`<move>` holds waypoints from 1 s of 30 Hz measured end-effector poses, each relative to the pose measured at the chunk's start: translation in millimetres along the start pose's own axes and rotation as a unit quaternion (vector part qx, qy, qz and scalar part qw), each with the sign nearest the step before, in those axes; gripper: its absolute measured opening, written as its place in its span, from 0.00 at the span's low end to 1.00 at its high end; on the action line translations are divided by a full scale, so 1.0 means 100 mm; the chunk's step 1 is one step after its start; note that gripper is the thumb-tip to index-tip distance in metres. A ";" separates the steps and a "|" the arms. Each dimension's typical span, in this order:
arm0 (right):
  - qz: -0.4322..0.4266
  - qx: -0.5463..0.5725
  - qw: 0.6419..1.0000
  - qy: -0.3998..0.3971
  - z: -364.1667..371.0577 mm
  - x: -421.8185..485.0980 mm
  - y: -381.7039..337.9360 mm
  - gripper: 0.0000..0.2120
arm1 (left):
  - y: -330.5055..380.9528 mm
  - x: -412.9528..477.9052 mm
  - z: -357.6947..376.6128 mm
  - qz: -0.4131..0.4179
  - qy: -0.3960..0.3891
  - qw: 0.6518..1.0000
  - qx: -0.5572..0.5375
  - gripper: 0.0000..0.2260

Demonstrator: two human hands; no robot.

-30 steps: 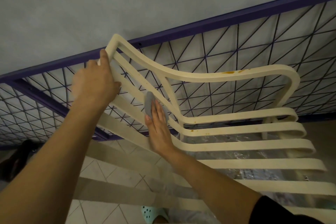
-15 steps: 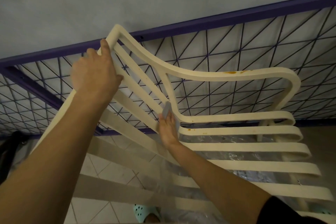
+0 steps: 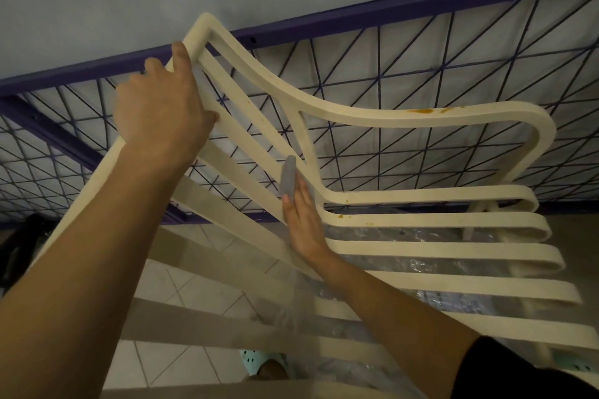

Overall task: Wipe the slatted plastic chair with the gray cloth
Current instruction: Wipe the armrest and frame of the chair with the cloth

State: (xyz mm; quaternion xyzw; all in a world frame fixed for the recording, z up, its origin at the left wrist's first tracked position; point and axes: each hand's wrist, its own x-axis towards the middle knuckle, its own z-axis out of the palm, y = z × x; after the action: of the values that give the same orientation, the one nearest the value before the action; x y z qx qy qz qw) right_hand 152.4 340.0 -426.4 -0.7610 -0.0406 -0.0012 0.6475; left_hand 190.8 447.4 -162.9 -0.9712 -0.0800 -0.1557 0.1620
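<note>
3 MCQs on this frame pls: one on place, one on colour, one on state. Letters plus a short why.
1. Where does the left hand grip the chair?
A. a leg
B. the top corner of the backrest
C. the front edge of the seat

2. What colour is the rail along the wall behind the chair?
A. purple
B. red
C. green

3. What is the right hand doing with the cloth?
A. the cloth lies on the floor, hand empty
B. the cloth hangs over the left arm
C. pressing it against a slat with flat fingers

Answers:
1 B: the fingers wrap the frame just below the upper corner.
2 A: the bar above the wire mesh is purple.
3 C: the gray cloth sits under the fingertips, against a backrest slat.
</note>
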 end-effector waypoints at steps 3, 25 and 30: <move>0.045 -0.002 0.999 0.020 -0.02 -0.02 0.23 0.27 | 0.00 -0.01 -0.02 -0.001 -0.001 1.000 -0.001 0.40; 0.000 -0.490 0.850 -0.195 -0.93 -0.23 1.10 0.28 | 0.03 -0.04 -0.07 0.006 -0.005 1.000 -0.007 0.39; 0.031 -0.526 0.823 -0.213 -1.17 -0.24 1.06 0.29 | 0.02 -0.04 -0.08 0.091 0.015 0.996 -0.021 0.35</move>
State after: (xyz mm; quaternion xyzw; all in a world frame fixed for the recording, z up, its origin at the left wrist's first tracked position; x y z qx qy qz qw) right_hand 140.9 206.8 -513.8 -0.9682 -0.1475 0.1596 0.1239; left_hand 185.0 442.2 -157.4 -0.9751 0.0144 -0.1566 0.1563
